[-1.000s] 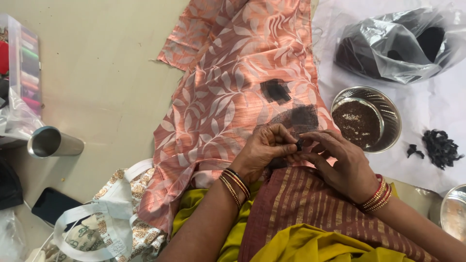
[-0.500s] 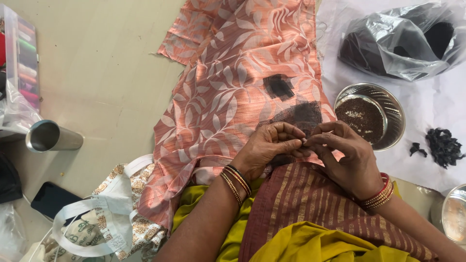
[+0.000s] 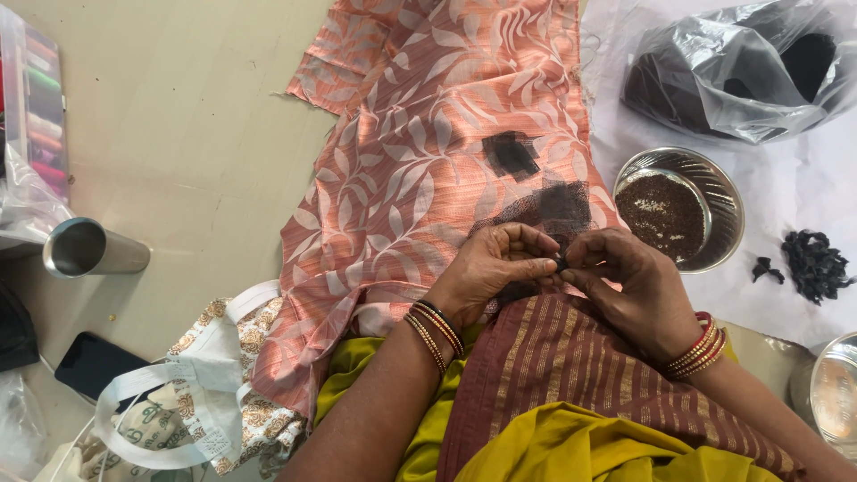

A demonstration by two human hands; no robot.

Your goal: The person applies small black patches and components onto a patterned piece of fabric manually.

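Over the peach leaf-print cloth (image 3: 420,178) on the lap, the left hand (image 3: 495,268) and right hand (image 3: 629,286) meet, fingertips of both pinching one tiny dark bit (image 3: 560,261). A steel bowl of dark seeds (image 3: 683,210) sits just beside the right hand.

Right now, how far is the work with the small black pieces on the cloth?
Already done, it seems: one black net piece and a larger patch lie on the peach leaf-print cloth. In hand: the left hand and right hand pinch a tiny dark bit together. Left: a steel bowl of dark grains, a dark pile and a plastic bag of black material.
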